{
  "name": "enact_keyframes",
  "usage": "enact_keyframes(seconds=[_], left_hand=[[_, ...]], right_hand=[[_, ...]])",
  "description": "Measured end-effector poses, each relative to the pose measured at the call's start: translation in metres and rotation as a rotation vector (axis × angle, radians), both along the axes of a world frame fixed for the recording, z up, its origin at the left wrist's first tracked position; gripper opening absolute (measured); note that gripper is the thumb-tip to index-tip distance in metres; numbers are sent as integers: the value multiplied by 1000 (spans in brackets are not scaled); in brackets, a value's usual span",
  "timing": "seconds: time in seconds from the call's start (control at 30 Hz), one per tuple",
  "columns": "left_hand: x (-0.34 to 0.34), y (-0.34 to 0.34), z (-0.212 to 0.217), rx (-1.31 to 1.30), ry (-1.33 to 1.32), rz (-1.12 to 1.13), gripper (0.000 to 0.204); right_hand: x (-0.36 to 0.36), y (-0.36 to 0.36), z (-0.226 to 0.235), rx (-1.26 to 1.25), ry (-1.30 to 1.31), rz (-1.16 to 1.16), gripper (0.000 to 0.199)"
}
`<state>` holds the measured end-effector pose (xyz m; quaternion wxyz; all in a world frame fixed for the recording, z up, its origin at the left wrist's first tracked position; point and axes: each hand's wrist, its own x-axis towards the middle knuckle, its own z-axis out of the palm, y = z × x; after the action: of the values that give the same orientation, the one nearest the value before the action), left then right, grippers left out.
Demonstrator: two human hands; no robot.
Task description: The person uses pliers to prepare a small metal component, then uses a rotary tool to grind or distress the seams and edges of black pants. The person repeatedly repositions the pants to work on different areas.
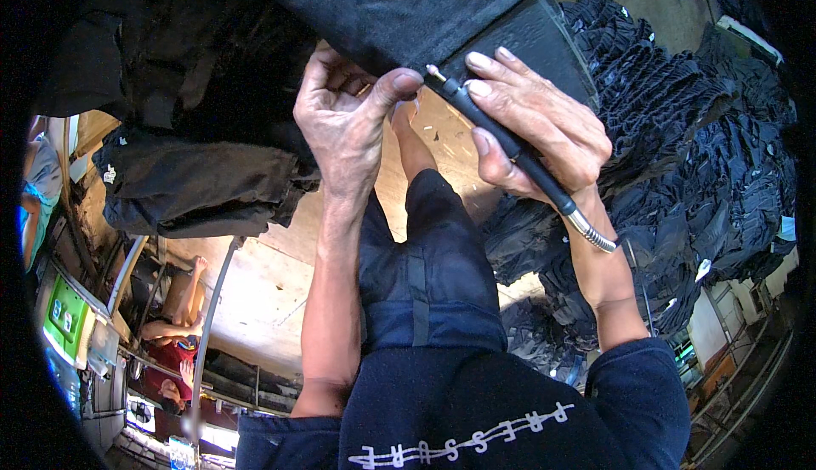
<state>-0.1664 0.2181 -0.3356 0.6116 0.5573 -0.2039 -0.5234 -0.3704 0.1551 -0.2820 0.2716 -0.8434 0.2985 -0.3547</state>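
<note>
A dark denim garment [399,7] is stretched over a flat black board [531,41] at the top of the view. My left hand [344,121] is at the garment's lower edge, its thumb and fingers closed on the cloth. In my right hand [544,121] lies a black rotary grinder handpiece [544,179], slanting up to the left. A small pale bit [435,71] at its tip sits at the garment's edge, close to my left thumb. From its back end runs a ribbed metal sleeve [591,230]. Whether the bit touches the cloth, I cannot tell.
Large heaps of crumpled dark garments [722,172] fill the right side. Folded dark garments [200,181] hang at the left. A person in red [174,355] sits lower left, beyond a curved metal bar [217,300]. Further left is a green crate [61,313].
</note>
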Motion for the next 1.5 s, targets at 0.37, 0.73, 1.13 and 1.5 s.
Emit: enact_keyframes(seconds=[0.37,0.73,1.13,1.5], left_hand=[[0,0,-2,4,11,3,56],[1,1,-4,-26,34,-13,56],[0,0,-5,-28,19,8,57],[1,1,-9,-31,25,-3,58]], right_hand=[[1,1,-5,-13,-41,-107,25],[-1,1,-4,-32,-11,-136,29],[-2,2,-5,-25,-7,-222,29],[-2,1,-4,-12,-5,-198,28]])
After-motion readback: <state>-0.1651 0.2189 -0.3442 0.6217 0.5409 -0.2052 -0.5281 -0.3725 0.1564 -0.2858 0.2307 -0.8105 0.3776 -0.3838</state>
